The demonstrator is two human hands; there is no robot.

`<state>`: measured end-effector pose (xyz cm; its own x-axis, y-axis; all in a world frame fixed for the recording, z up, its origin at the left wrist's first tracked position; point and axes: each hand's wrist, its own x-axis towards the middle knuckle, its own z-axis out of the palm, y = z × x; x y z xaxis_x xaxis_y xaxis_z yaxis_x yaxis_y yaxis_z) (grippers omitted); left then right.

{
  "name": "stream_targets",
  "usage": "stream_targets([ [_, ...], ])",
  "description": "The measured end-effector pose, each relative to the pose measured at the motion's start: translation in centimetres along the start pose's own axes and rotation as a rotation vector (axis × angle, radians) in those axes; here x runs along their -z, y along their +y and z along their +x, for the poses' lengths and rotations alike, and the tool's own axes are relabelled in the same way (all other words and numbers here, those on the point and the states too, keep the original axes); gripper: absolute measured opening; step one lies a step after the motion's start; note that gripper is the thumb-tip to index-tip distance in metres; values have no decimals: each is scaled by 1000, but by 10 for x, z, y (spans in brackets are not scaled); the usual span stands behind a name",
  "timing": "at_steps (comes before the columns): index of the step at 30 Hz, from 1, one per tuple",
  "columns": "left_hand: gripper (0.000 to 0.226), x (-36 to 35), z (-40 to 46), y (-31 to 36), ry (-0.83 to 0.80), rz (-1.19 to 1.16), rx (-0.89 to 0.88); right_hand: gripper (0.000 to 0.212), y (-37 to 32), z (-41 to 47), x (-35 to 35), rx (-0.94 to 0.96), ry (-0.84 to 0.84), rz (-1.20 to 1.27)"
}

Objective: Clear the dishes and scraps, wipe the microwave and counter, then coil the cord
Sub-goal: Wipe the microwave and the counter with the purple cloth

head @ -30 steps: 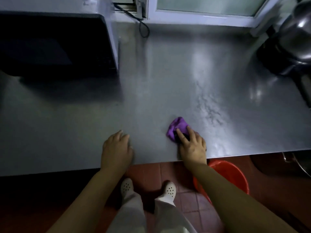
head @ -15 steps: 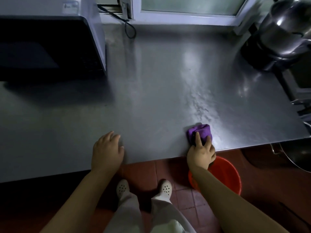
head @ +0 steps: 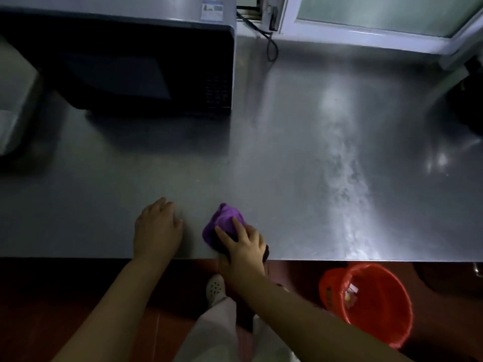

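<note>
One red bucket (head: 371,304) below counter (head: 287,152); microwave (head: 130,66) far left.

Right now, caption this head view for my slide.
Right hand wiping steel counter with purple cloth; left hand resting alongside.
</note>
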<state>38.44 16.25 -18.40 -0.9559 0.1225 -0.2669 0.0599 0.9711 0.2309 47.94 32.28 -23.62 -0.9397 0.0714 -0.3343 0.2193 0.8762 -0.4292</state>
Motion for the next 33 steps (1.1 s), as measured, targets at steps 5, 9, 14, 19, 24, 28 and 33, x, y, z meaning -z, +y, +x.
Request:
stream_targets([
  [5,44,7,8,-33,-6,-10,1,65,-23,16,2,79,63,-26],
  [9,32,9,16,-31,-61,-116,-58,69,-22,24,24,-65,43,380],
  [14,30,8,15,7,-339,-616,14,60,-24,23,57,-175,125,800],
  [19,14,16,24,42,-413,-847,5,48,-23,21,90,-171,217,920],
  [24,17,33,41,77,-390,-825,-123,23,-7,12,129,-281,342,1065],
  [28,30,46,60,112,-346,-692,-259,7,27,4,166,-389,506,955],
  [33,30,61,82,161,-318,-611,-378,2,73,-2,209,-428,597,939],
])
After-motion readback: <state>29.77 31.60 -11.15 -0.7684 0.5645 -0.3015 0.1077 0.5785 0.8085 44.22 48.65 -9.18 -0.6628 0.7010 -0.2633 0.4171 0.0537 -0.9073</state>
